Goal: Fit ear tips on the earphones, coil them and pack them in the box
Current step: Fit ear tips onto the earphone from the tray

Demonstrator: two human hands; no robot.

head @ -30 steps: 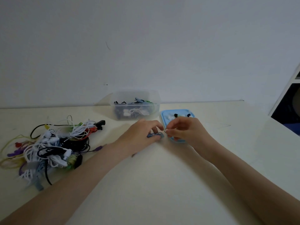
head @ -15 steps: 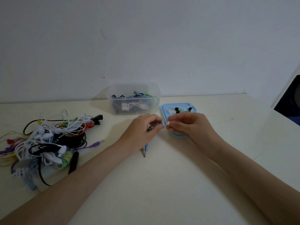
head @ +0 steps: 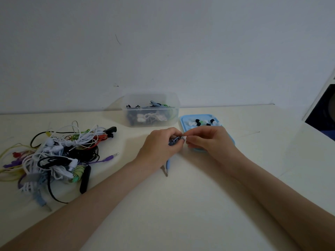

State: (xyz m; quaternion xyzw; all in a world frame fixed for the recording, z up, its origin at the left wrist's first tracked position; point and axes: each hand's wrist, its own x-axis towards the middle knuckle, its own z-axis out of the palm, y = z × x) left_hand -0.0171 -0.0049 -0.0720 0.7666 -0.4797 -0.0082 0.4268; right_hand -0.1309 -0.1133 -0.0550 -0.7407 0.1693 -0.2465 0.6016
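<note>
My left hand (head: 158,146) grips a blue earphone (head: 173,141) with its cable bunched in the fist. Its blue jack plug (head: 167,166) hangs out below the hand onto the table. My right hand (head: 208,140) pinches a small white ear tip (head: 183,138) right at the earbud's end. Behind my right hand lies a light-blue tray (head: 184,119) holding several black, white and green ear tips. A clear plastic box (head: 150,110) with coiled earphones inside stands near the wall.
A tangled pile of earphones (head: 54,156) in white, black, yellow, purple, green and red lies at the left of the cream table (head: 181,205). A purple jack plug (head: 110,157) sticks out of it. A dark opening (head: 322,113) is at the far right.
Both hands rose slightly from the table and came together. The blue jack plug now shows below my left hand. The view shifted a little.
</note>
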